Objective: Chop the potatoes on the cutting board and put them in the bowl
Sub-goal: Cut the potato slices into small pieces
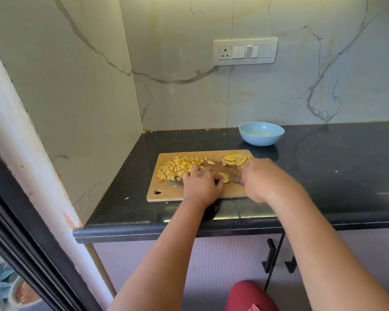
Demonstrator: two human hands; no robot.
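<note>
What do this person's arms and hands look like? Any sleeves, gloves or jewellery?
Both forearms are bare right up to the frame's edge: no sleeves, gloves, watch or bracelets show. The left hand has a small dark mark, perhaps a tattoo, on its back. The right hand is blurred, and no rings can be made out on either. Red clothing shows at the bottom edge.

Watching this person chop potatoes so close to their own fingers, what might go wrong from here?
1. The left hand holds the potato slices right beside the knife gripped by the right hand; a slip might nick the fingers.
2. The chopped pile lies near the cutting board's left edge, so pieces may spill onto the counter.
3. The bowl sits behind the board; pieces carried there may drop.
</note>
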